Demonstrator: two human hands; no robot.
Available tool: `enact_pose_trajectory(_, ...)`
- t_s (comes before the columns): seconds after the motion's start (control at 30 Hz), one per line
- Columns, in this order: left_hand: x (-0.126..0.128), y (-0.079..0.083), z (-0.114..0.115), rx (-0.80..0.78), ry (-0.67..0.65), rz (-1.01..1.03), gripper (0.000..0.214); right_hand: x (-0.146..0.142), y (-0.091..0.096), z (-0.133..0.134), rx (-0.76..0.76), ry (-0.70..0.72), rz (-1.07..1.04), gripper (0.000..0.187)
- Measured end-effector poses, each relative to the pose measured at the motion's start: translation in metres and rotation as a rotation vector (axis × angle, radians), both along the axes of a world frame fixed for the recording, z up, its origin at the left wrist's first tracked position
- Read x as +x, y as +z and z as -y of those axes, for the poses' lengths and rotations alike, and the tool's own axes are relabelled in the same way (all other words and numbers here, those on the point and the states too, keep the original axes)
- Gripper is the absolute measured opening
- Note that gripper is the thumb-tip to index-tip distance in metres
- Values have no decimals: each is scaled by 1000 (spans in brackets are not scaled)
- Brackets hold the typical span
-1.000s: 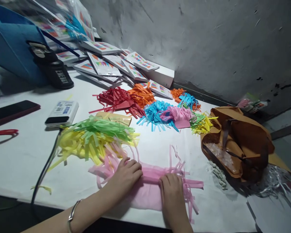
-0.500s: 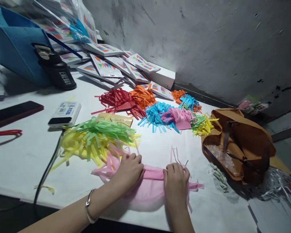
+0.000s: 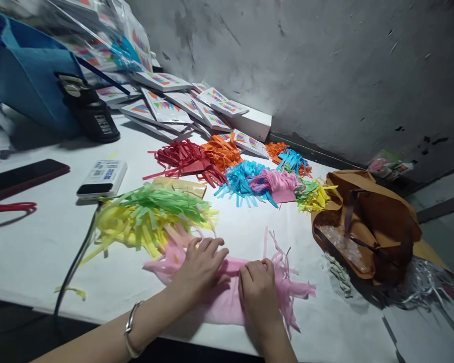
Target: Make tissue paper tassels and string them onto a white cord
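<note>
Pink fringed sheet (image 3: 225,305) lies near the front edge of the white table (image 3: 245,222), under the spread-fingered left hand (image 3: 202,264) and curled right hand (image 3: 260,290), grip indeterminable; press its darker band (image 3: 235,264) evenly, loose strips (image 3: 302,289) clear.

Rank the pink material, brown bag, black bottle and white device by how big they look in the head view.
Brown bag, pink material (partly covered): too close to rank
Black bottle
White device

A black bottle (image 3: 93,118) marked ENERGY stands beside a blue bag (image 3: 34,83).
</note>
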State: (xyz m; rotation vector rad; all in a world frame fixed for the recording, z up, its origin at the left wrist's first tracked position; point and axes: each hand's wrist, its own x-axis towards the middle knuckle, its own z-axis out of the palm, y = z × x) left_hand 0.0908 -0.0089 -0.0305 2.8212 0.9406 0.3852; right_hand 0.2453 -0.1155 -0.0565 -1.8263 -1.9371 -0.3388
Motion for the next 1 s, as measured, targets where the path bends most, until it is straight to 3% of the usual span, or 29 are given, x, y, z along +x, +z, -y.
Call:
enact_pose_trajectory(0.13,-1,-11,7,94,-167,132,12,-6,2,2,-8,14,-7,18)
enact_pose_trajectory(0.3,-5,-19,3,35,-291,152,20,-5,3,13,-36,80,42,25)
enact_pose_trajectory(0.43,-17,-23,-1,-14,-364,126,12,5,4,34,-35,96,34,26)
enact_pose_trajectory(0.57,-24,-19,1,-119,-288,95,14,10,5,45,-24,49,-98,27)
enact_pose_trajectory(0.8,-15,-4,4,-222,-19,48,17,3,2,33,-91,-232,-208,18)
enact_pose_trajectory(0.93,-10,-8,1,-191,-36,69,17,2,1,30,-74,-340,-127,16)
enact_pose_trajectory(1.0,-8,-11,0,-157,-70,72,18,-2,3,29,3,-304,-106,15)
